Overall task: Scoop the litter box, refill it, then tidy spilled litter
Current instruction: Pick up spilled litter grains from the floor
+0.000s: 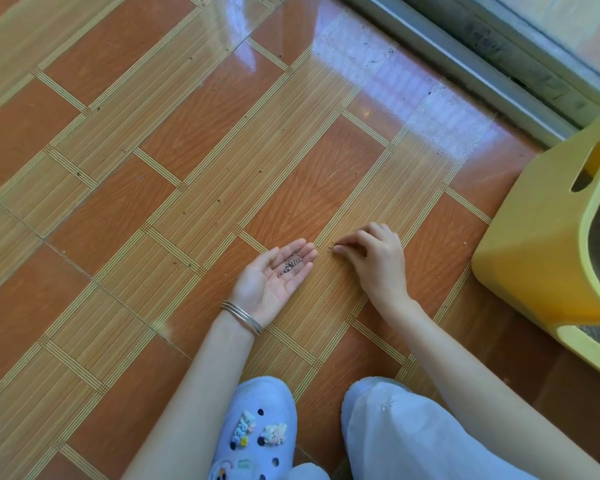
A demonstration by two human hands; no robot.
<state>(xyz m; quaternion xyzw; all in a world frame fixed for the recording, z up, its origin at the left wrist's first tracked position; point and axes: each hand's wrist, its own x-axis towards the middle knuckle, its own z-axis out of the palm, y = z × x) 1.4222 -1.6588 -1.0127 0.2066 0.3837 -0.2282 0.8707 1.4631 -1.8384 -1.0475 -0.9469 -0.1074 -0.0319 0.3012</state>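
Picking stray granules (329, 248) off floor (153, 188), lower centre: right hand (374, 261) pinched, grain held unclear; left hand (274, 277) flat, palm-up, carrying collected litter (293, 263). Keep that palm level and close.

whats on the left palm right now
A small cluster of grey litter granules rests on the open, palm-up left hand. The floor beneath that hand is covered, so any granules under it cannot be seen.
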